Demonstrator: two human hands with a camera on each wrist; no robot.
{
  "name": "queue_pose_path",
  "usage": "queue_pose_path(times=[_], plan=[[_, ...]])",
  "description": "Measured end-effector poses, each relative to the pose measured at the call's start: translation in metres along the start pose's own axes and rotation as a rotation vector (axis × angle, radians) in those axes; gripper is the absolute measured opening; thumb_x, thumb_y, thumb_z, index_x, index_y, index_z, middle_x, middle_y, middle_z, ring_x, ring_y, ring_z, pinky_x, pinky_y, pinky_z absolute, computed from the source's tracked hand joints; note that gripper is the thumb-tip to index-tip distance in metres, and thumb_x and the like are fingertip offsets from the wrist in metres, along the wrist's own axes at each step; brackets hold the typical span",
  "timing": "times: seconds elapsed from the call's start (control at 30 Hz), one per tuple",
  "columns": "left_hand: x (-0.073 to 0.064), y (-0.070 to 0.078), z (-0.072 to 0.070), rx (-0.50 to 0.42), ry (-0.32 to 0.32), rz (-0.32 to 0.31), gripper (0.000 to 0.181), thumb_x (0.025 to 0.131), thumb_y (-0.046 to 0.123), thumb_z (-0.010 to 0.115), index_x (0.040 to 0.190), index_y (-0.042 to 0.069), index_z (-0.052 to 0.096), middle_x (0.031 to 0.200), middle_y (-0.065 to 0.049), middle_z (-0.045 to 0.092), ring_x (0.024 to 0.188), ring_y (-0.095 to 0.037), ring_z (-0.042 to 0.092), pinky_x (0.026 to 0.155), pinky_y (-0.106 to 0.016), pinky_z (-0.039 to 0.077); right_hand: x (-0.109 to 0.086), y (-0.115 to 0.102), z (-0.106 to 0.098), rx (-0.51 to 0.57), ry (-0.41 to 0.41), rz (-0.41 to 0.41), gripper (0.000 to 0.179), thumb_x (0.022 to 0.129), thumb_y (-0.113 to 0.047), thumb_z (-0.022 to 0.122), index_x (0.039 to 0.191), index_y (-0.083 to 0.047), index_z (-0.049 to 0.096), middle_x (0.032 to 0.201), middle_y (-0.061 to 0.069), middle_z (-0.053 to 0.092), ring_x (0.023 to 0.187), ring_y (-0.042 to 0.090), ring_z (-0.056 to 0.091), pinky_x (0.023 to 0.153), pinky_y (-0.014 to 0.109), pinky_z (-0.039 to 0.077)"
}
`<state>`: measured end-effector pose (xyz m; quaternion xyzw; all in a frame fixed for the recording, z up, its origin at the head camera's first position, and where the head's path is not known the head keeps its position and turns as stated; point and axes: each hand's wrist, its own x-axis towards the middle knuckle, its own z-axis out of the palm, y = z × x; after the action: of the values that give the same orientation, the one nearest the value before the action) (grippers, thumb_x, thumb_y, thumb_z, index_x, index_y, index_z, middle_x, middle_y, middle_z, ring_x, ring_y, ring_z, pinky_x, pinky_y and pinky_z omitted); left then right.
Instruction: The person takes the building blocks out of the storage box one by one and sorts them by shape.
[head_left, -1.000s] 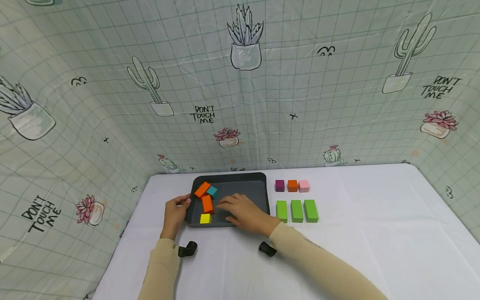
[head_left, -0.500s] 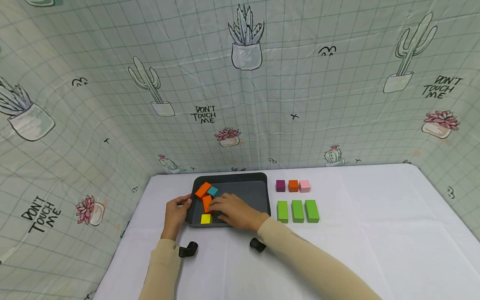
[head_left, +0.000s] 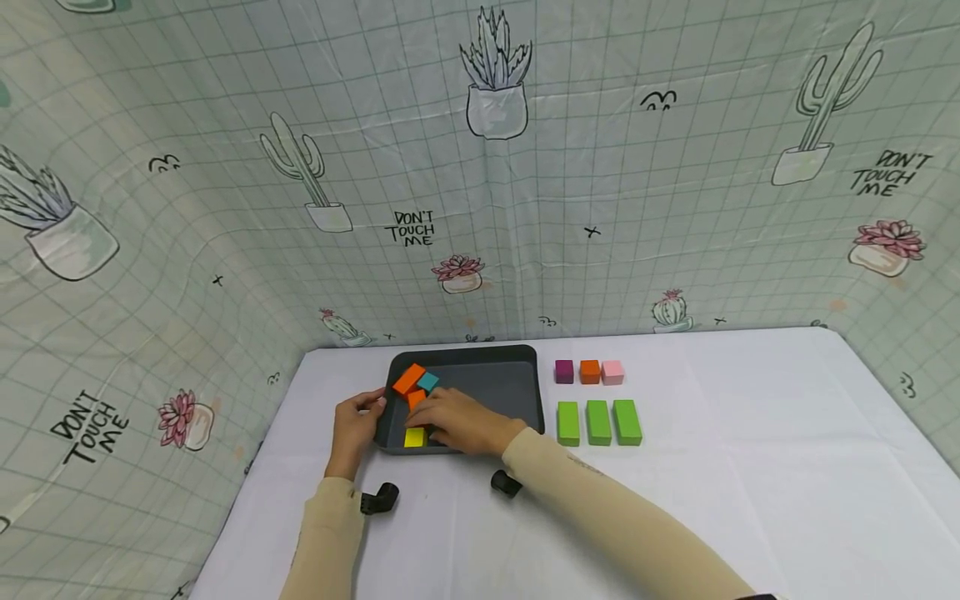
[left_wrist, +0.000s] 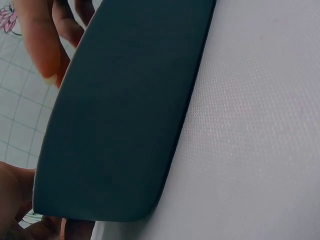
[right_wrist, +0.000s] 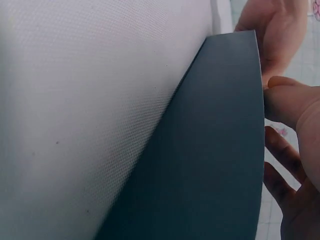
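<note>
Head view, and the right grip (head_left: 468,421) is down over the grey tray (head_left: 468,351), fingertips right at the yellow block (head_left: 415,438) and the front orange block (head_left: 416,398); whether it has closed on either I cannot tell, since the fingers hide the contact; both blocks are inside the tray, over on its left side, the yellow one nearer the front wall; the left grip (head_left: 355,427) is at the tray's left rim, thumb and fingers about the edge, holding it.

Now the feel of these blocks; crisp-edged, most likely light and stiff, with little to break; smooth faces might slip a touch, so a pinch on opposite sides, from above, looks the best hold; the tray seems thin-walled and rigid, probably apt to slide if nudged, its rim the place to steady it.

Further back inside, the rear orange block (head_left: 409,379) sits aslant, the teal block (head_left: 428,382) just beside it; right of the tray, three green blocks (head_left: 598,423) line up, with purple (head_left: 564,372), orange-red (head_left: 590,372) and pink cubes (head_left: 612,372) behind; white woven cloth covers the surface (head_left: 720,467); a gridded, cactus-printed backdrop (head_left: 585,183) rises beyond.
</note>
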<state>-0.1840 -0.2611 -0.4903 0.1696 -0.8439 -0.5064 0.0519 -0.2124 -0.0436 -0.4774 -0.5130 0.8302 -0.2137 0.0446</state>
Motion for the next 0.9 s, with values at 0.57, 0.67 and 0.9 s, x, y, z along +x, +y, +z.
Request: queue_pose_path(times=[0.57, 0.67, 0.9], plan=[[0.001, -0.001, 0.004, 0.006, 0.031, 0.017, 0.029, 0.105, 0.005, 0.061, 0.128, -0.008, 0.072, 0.109, -0.024, 0.067, 0.099, -0.028, 0.057, 0.068, -0.02, 0.043, 0.006, 0.005, 0.002, -0.045, -0.068, -0.038, 0.036, 0.098, -0.004, 0.074, 0.131, -0.019, 0.077, 0.136, -0.005, 0.071, 0.126, 0.02, 0.057, 0.111, 0.039, 0.045], [0.0, -0.001, 0.003, 0.005, 0.032, 0.022, 0.029, 0.105, 0.004, 0.061, 0.128, -0.009, 0.072, 0.108, -0.024, 0.067, 0.098, -0.028, 0.057, 0.068, -0.02, 0.043, 0.004, 0.008, 0.003, -0.081, -0.055, -0.047, 0.033, 0.097, -0.005, 0.077, 0.127, -0.02, 0.079, 0.131, -0.005, 0.072, 0.12, 0.018, 0.058, 0.105, 0.034, 0.047], [0.001, -0.001, 0.002, 0.025, 0.024, 0.026, 0.03, 0.105, 0.006, 0.06, 0.129, -0.008, 0.071, 0.111, -0.026, 0.067, 0.101, -0.03, 0.056, 0.07, -0.021, 0.042, -0.009, 0.012, -0.006, -0.106, -0.032, -0.001, 0.026, 0.094, -0.014, 0.083, 0.119, -0.018, 0.082, 0.122, -0.004, 0.072, 0.109, 0.017, 0.056, 0.098, 0.031, 0.048]])
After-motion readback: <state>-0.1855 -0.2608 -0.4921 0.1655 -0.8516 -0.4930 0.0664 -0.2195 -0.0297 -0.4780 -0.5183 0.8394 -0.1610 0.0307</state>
